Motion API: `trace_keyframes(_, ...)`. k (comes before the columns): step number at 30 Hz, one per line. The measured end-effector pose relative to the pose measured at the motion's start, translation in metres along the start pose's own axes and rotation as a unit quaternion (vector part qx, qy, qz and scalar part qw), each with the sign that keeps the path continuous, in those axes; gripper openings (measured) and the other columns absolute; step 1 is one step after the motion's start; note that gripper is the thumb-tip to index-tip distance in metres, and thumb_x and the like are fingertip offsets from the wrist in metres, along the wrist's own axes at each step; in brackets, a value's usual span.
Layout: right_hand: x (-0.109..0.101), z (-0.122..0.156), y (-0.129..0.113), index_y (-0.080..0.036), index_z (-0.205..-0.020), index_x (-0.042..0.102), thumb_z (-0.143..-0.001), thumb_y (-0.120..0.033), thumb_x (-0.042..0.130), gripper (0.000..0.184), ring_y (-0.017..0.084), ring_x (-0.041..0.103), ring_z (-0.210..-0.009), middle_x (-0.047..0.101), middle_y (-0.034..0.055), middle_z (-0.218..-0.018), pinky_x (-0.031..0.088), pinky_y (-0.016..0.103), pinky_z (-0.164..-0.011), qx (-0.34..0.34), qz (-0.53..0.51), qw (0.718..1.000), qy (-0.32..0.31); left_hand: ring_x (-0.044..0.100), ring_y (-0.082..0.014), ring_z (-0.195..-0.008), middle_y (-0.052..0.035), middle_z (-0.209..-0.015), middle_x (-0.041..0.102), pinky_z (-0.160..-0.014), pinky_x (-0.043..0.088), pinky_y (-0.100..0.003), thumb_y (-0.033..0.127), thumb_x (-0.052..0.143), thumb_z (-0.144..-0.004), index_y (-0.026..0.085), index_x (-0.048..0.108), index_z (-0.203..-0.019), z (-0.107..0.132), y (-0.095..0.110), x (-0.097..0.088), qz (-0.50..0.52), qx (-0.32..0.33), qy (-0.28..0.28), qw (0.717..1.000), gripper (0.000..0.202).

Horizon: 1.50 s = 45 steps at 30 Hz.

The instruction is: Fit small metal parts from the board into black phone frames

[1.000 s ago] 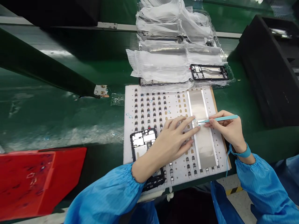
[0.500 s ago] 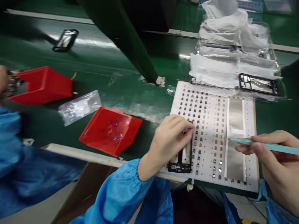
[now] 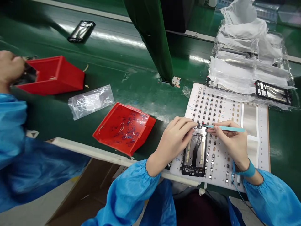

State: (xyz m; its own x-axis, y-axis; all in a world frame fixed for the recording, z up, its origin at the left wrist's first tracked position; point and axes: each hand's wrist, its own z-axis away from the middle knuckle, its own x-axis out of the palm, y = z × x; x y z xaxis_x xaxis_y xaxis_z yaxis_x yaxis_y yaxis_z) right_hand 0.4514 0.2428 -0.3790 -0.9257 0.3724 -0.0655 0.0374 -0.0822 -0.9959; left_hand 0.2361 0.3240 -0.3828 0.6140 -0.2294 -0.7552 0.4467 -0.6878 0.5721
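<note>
A black phone frame point(image 3: 194, 153) with metal inside lies on a white sheet point(image 3: 264, 141) covered in rows of small parts. My left hand point(image 3: 175, 141) grips the upper left edge of that phone frame, its fingers bent over the top corner. Pinched in my right hand point(image 3: 231, 141) are teal tweezers point(image 3: 231, 128), their tip at the top end of the frame. Whether the tip holds a small part is too fine to make out. A blue strap point(image 3: 249, 169) with a cord circles my right wrist.
A red bin point(image 3: 113, 138) with small bits stands left of my hands, a plastic bag point(image 3: 91, 102) behind it. Another person's hand point(image 3: 10, 69) is at a second red bin point(image 3: 70, 78). Wrapped phone frames point(image 3: 235, 75) are stacked behind the sheet. A green post point(image 3: 160, 50) rises mid-bench.
My right hand has brought the tweezers left, from the sheet's right side to the top of the phone frame. The view has shifted, and the other person's hand has moved further into view.
</note>
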Motion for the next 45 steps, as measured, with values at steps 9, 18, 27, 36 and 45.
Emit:
trace_keyframes(9,0.005,0.001,0.000,-0.022,-0.095,0.079,-0.090,-0.046,0.090,0.026,0.029,0.086,-0.085,0.084,0.0076,-0.090,0.075,0.041,-0.079,0.006,0.003,1.000,0.016,0.061,-0.0257,-0.107,-0.0094,-0.119,0.072,-0.088,0.056,-0.040,0.012,0.054,-0.108,0.019,0.068,-0.132,-0.002,-0.001,-0.001,-0.087,0.046,-0.027,0.995,0.029)
trace_keyframes(18,0.004,0.005,0.000,-0.023,-0.097,0.079,-0.093,-0.040,0.088,0.020,0.028,0.085,-0.088,0.084,0.0064,-0.090,0.075,0.039,-0.080,-0.005,0.004,1.000,0.016,0.059,-0.0276,-0.106,-0.0131,-0.121,0.071,-0.083,0.055,-0.041,0.011,0.052,-0.107,0.016,0.067,-0.137,-0.005,-0.007,0.003,-0.156,0.098,-0.049,0.982,0.034)
trace_keyframes(27,0.004,0.010,0.002,-0.024,-0.095,0.078,-0.098,-0.036,0.081,0.012,0.024,0.084,-0.086,0.083,0.0048,-0.095,0.073,0.034,-0.077,-0.059,0.082,0.995,0.010,0.058,-0.0278,-0.108,-0.0123,-0.120,0.070,-0.084,0.054,-0.040,0.010,0.053,-0.106,0.017,0.067,-0.139,-0.004,-0.008,0.003,-0.139,0.095,-0.043,0.985,0.036)
trace_keyframes(36,0.003,0.012,0.004,-0.024,-0.100,0.077,-0.100,-0.026,0.076,0.003,0.021,0.082,-0.082,0.083,0.0019,-0.094,0.069,0.032,-0.074,-0.137,0.148,0.980,-0.007,0.058,-0.0274,-0.107,-0.0107,-0.121,0.069,-0.084,0.053,-0.040,0.011,0.055,-0.106,0.019,0.068,-0.138,-0.003,-0.009,0.006,-0.128,0.091,-0.032,0.987,0.035)
trace_keyframes(45,0.004,0.011,0.001,-0.023,-0.100,0.076,-0.100,-0.020,0.073,0.005,0.016,0.080,-0.080,0.084,0.0008,-0.097,0.065,0.026,-0.071,-0.197,0.193,0.961,-0.010,0.057,-0.0280,-0.108,-0.0108,-0.122,0.068,-0.085,0.054,-0.042,0.011,0.054,-0.106,0.019,0.067,-0.140,-0.005,-0.008,0.002,-0.118,0.092,-0.049,0.988,0.036)
